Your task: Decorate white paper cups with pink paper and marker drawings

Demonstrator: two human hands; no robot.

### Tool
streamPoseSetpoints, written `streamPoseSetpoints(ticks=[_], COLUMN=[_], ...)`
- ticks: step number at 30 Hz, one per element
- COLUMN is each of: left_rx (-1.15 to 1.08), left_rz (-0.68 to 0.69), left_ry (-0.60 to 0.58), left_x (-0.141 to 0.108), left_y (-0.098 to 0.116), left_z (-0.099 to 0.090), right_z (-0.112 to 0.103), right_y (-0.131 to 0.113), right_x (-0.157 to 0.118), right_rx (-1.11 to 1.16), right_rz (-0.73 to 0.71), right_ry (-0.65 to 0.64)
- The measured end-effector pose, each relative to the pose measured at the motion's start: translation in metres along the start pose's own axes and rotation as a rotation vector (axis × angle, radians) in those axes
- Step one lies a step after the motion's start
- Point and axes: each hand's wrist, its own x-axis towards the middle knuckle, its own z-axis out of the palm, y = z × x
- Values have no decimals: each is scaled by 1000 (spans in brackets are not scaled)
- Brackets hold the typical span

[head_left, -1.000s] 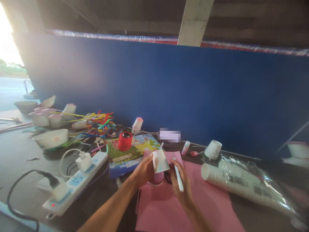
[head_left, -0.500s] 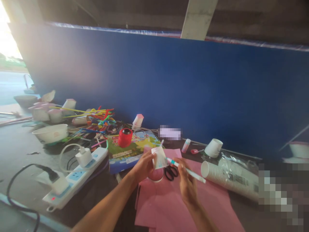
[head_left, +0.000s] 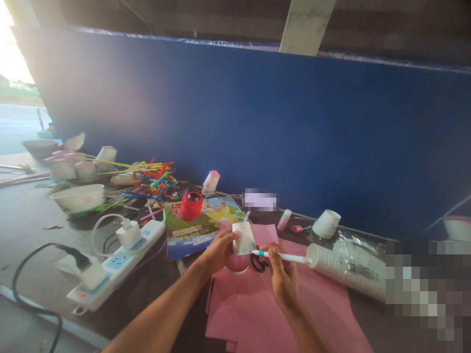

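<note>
Closed around a white paper cup (head_left: 243, 239), my left hand (head_left: 222, 247) holds it tilted above the pink paper (head_left: 253, 304). Small teal marks show on the cup near its lower right edge. My right hand (head_left: 282, 277) grips a white marker (head_left: 285, 256) with a teal band, its tip at or very near the cup's right side; whether it touches I cannot tell. Behind the marker, black-handled scissors (head_left: 258, 264) lie partly hidden on the paper. A round white rim with pink inside shows just below the cup.
On the left is a power strip (head_left: 119, 264) with plugs and cables, a white bowl (head_left: 79, 198) and colourful pipe cleaners (head_left: 156, 179). A red thread spool (head_left: 191, 206) stands on a picture-covered pad (head_left: 198, 228). Stacked paper cups (head_left: 346, 269) lie at the right, near a glue stick (head_left: 284, 219).
The marker has swung from a slant to nearly level, and its tip has shifted lower along the cup's side. My left hand keeps the cup in about the same place.
</note>
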Motion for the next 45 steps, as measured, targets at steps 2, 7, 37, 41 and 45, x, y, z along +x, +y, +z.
streamPoseSetpoints(ticks=[2,7,37,41,45], left_rx=[4,13,27,18,12], left_rz=[4,9,-23,-30,-29], left_ry=[6,27,49,47,35], left_x=[0,1,1,1,2], left_y=[-1,-3,-2,-5,-6], left_z=[-1,-3,-1,-5,-6], right_z=[0,0,0,1,1], right_y=[-1,-3,1,-1,6], right_x=[0,-1,2,3,4], right_rx=[2,-26,33,13,104], right_rz=[7,8,84,67,123], right_ry=[-12,-36,9,9,68])
